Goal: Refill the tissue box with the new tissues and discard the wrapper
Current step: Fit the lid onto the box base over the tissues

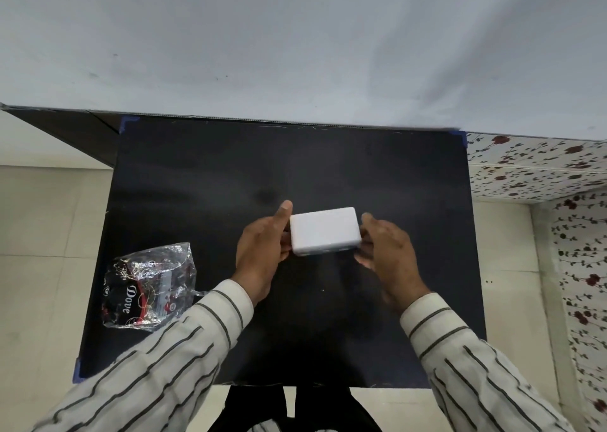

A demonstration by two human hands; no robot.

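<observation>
1. Over the middle of the black worktop (328, 169), a white rectangular block (323, 231) sits between the person's two hands; whether it is the tissue box or the bare stack of tissues cannot be told.
2. Left hand (259, 251) presses against the block's left end, thumb stretched along its far corner, the rest of its fingers curled at the near side; its grip is closed on the block.
3. Right hand (387, 251) is at the block's right end, fingers curved towards it and somewhat blurred. Whether its grip actually touches the block cannot be told.
4. It is unclear whether the block rests on the worktop or is lifted just above it.
5. Near the worktop's left edge, well apart from the hands, lies the clear crumpled wrapper (149, 287) with red and black print and the word "Dove". It looks flattened, and the left sleeve (157, 359) runs just beside its near corner.
6. Both sleeves are pale with thin dark stripes.
7. Blue tape marks the worktop's corners (129, 123).
8. A pale wall stands behind the worktop, and floral-patterned tiling (538, 169) shows to the right.
</observation>
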